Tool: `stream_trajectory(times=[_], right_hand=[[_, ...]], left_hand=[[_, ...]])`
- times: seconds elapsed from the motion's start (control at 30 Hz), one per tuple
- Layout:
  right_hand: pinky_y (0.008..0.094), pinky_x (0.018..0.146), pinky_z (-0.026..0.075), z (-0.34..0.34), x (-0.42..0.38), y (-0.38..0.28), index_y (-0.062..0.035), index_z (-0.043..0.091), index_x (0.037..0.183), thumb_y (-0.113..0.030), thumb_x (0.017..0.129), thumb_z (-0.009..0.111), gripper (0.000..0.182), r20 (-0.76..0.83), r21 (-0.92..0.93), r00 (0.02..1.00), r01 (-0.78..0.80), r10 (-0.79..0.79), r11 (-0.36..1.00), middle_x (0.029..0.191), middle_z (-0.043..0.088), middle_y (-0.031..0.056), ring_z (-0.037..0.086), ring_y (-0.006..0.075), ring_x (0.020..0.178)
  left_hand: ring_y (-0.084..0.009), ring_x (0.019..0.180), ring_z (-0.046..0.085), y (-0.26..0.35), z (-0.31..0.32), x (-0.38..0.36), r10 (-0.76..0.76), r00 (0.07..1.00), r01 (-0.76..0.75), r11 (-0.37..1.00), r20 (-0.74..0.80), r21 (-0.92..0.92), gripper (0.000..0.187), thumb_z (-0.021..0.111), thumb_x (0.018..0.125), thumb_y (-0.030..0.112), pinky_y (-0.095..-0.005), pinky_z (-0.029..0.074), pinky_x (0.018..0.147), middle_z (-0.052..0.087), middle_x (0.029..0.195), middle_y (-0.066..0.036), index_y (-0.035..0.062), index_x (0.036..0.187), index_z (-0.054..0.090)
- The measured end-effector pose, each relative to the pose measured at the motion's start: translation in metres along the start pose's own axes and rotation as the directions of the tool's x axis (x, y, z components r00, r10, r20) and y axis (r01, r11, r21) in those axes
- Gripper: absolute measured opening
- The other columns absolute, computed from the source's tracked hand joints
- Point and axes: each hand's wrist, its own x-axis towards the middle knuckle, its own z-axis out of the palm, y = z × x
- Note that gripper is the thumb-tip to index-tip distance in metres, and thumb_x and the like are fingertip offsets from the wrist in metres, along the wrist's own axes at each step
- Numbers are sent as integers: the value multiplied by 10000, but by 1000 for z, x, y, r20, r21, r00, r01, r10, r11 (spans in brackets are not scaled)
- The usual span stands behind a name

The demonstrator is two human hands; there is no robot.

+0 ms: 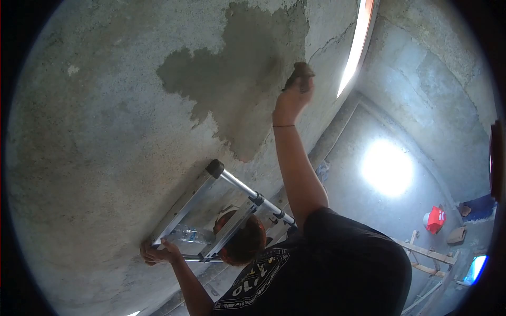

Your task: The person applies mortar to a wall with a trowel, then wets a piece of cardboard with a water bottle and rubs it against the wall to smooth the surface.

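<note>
In my raised right hand (296, 97) a dark brown lump (302, 71) is gripped; what it is I cannot tell. The hand is close to the rough grey wall (116, 105), at the right side of a darker, wet-looking patch (232, 79). My left hand (158, 252) is lower down, its fingers curled around the corner of an aluminium ladder (184, 205). Beside that hand, a clear plastic bottle (191, 234) lies within the ladder's top. A round, dark brown thing with an orange edge (245, 239) shows behind a ladder rail, partly hidden by my black sleeve.
A crack (332, 42) runs across the wall towards a bright narrow opening (356, 50). Far below on the right are a red object (435, 219), a wooden frame (429, 253) and a small bright window (476, 269). Strong light falls on a grey surface (348, 158).
</note>
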Motion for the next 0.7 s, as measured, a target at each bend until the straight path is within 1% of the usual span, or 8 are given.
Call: stream_trajectory(times=[0.03,0.2,0.27,0.37,0.47,0.57,0.63,0.7], right_hand=[[294,869,447,3,-1,11,17,475,1201,-50,911,496,298,-32,-8,995,-90,90,996,1145,564,116,548,186,1022],[306,892,423,91,-18,-43,22,550,1029,80,857,452,206,9,18,940,340,-340,940,1015,593,97,548,201,991],[312,865,427,115,-20,-88,23,550,1022,51,861,482,178,152,186,915,345,-374,920,991,593,103,547,205,959],[292,858,416,118,-8,-90,16,539,1081,-63,889,517,208,146,220,939,276,-311,936,1009,585,98,539,185,936],[308,832,433,63,4,-47,22,550,1028,10,871,511,162,-103,202,968,248,-231,948,985,588,116,547,196,923],[315,828,442,27,-5,-12,23,553,1031,25,871,494,171,-152,256,987,-7,47,967,1013,586,130,553,196,924],[317,884,433,31,-9,10,17,536,1132,-59,901,485,248,-18,-275,999,29,-35,961,1089,590,108,545,199,1022],[318,881,430,74,-6,0,26,543,1108,-2,877,485,241,-37,74,982,185,-183,980,1065,596,111,556,237,1006]], left_hand=[[-283,1096,445,2,1,1,8,1000,-8,1000,-7,-1,722,304,846,720,-461,248,896,533,1114,-111,52,1011,522],[-278,1091,450,0,3,-1,14,999,-15,1000,-28,-22,711,329,844,716,-459,248,899,538,1095,-103,55,1020,525],[-276,1088,451,-4,3,1,38,999,-39,999,-34,-23,709,336,842,715,-458,248,900,538,1089,-99,56,1024,525],[-280,1096,445,1,-2,-1,-1,1000,1,1000,-2,-9,711,341,839,718,-462,245,905,537,1089,-99,58,1032,524],[-286,1099,438,-5,-1,-1,24,1000,-24,999,4,-22,724,339,838,721,-465,243,909,534,1091,-107,52,1045,522],[-287,1108,434,-4,3,-2,12,1000,-12,1000,13,-21,738,330,838,724,-470,241,911,532,1098,-114,45,1058,520],[-289,1105,434,-3,1,-2,6,1000,-6,1000,4,3,750,323,838,728,-473,241,910,529,1098,-120,41,1065,520],[-292,1106,433,-4,2,-1,8,1000,-8,1000,-2,0,752,321,837,729,-476,242,909,528,1097,-123,40,1065,521]])
